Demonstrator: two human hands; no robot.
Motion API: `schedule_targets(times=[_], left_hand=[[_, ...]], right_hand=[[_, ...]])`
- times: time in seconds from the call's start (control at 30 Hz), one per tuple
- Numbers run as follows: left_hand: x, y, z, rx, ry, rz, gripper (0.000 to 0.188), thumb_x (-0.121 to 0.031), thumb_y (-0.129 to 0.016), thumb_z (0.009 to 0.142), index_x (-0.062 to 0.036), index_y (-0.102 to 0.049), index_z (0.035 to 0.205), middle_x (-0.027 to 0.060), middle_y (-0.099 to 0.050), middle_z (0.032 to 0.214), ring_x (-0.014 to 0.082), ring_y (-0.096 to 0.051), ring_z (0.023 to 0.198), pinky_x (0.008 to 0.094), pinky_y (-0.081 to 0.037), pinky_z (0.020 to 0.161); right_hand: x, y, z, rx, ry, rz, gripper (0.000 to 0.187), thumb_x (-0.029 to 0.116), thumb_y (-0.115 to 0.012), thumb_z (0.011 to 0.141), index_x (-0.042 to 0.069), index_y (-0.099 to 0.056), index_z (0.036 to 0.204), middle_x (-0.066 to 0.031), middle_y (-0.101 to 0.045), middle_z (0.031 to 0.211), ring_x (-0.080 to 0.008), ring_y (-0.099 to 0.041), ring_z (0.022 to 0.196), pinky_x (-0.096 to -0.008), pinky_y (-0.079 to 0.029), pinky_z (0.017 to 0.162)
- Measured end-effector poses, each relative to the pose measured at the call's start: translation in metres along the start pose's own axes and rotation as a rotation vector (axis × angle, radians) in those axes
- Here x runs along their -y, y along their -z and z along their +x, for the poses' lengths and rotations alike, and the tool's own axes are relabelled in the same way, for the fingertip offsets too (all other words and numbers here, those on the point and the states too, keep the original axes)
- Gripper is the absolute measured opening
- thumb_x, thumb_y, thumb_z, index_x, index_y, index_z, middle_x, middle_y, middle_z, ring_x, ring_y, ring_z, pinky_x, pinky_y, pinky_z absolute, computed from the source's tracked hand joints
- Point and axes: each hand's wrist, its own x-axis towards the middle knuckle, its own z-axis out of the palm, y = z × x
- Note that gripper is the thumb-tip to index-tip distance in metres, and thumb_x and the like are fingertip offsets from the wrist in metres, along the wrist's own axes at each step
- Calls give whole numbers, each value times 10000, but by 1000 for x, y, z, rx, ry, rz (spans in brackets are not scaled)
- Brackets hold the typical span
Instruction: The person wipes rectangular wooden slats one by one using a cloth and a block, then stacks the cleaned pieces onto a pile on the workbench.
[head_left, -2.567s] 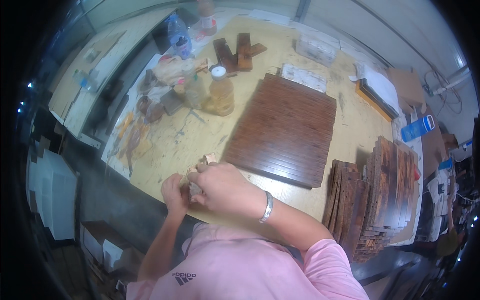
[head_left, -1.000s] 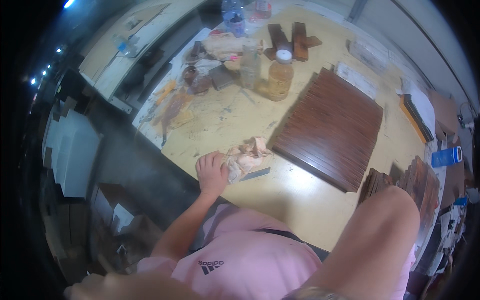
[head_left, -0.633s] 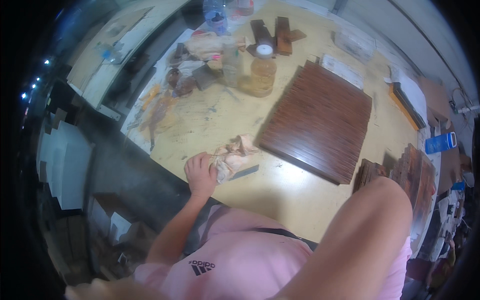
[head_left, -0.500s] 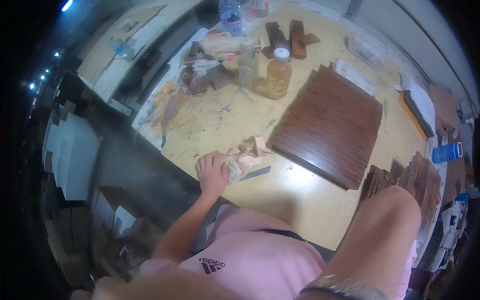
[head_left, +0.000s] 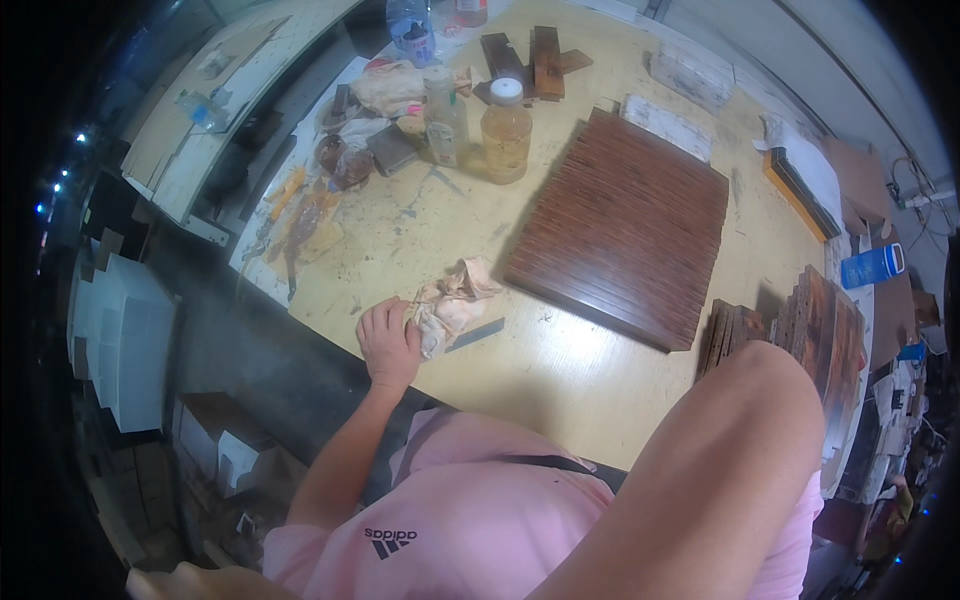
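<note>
My left hand (head_left: 390, 343) lies palm down at the near left edge of the table, fingers stretched out, its thumb side against a crumpled, stained cloth (head_left: 455, 305). A flat grey strip (head_left: 477, 334) sticks out beside the cloth. My right arm is bent, its elbow (head_left: 770, 375) raised over the near right side. Part of my right hand (head_left: 200, 582) shows blurred at the lower left edge, close up; its fingers cannot be made out. Right of the cloth lies a wide block of dark brown wood strips (head_left: 620, 230) set side by side.
Behind stand a white-capped jar (head_left: 507, 140) of amber liquid and a clear bottle (head_left: 445, 120). Rags (head_left: 390, 88) and dark wood pieces (head_left: 545, 60) lie farther back. At the right are stacked wood strips (head_left: 815, 330), a blue container (head_left: 870, 266) and a yellow-edged board (head_left: 797, 195).
The whole view has shifted, so the table's things sit farther left and slightly higher. My left hand stays beside the cloth. The bracelet on my right wrist has gone out of view.
</note>
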Motion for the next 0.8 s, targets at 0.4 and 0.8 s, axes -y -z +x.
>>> schedule_targets(times=[0.4,0.8], left_hand=[[1,0,-2,-28,-10,-6,361,-182,-636,830,-78,-617,1175,97,-591,1197,315,-515,1148,473,-370,1020],[-1,2,-1,-11,0,-8,366,-170,-640,822,-87,-619,1177,92,-591,1200,314,-514,1149,472,-370,1025]], right_hand=[[6,-9,-2,38,-17,33,263,133,-484,819,-15,-643,969,-112,-651,956,-201,-635,767,-303,-518,712],[2,1,-7,70,-1,86,259,84,-467,803,-18,-648,958,-110,-660,927,-192,-642,741,-294,-522,692]])
